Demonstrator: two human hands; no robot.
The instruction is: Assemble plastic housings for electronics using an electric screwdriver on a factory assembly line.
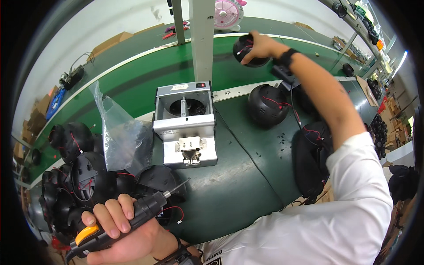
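At the lower left, my left hand (132, 238) is wrapped round a black electric screwdriver (148, 206) with a yellow lever; its thin bit points up and to the right. My right arm reaches far across the bench, and my right hand (264, 46) grips a black round shell (254, 61) with a small wire and white connector, above the green conveyor belt (225, 66). Another black round housing (268, 106) with red wires sits on the bench nearer to me. Beneath the screwdriver tip lies a black dish-shaped part (163, 179).
A metal screw feeder (185, 123) stands mid-bench beside a grey post (201, 39). Several black housings (84, 172) pile up on the left, near a clear plastic bag (119, 137). A black cable (247, 152) crosses the dark green bench (221, 207). A pink fan (227, 15) is behind.
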